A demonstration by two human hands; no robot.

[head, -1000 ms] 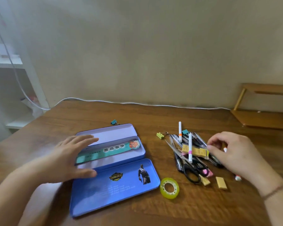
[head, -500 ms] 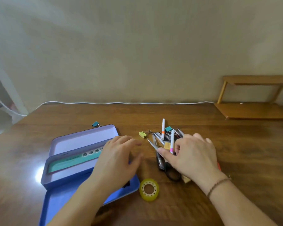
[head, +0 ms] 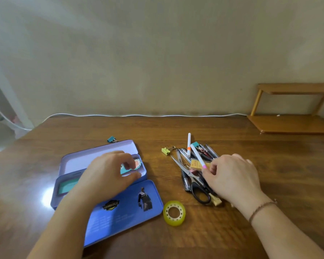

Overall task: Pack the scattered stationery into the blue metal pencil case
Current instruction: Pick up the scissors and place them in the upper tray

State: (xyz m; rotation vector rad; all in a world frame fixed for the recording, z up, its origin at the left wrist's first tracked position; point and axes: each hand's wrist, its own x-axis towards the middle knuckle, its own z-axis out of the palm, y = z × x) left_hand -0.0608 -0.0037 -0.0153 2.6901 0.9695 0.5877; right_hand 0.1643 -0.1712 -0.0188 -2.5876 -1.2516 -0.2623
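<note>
A: Right hand (head: 232, 176) pinches the pink-banded white pen (head: 197, 156) above the stationery pile (head: 195, 171).
B: Left hand (head: 108, 172), fingers loosely curled, hovers over the open blue pencil case (head: 123, 212), left of it.

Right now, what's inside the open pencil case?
In the pencil case, the inner tray holds a teal bookmark with a cartoon face. The left hand covers its middle, hiding anything beneath. The far compartment looks bare.
</note>
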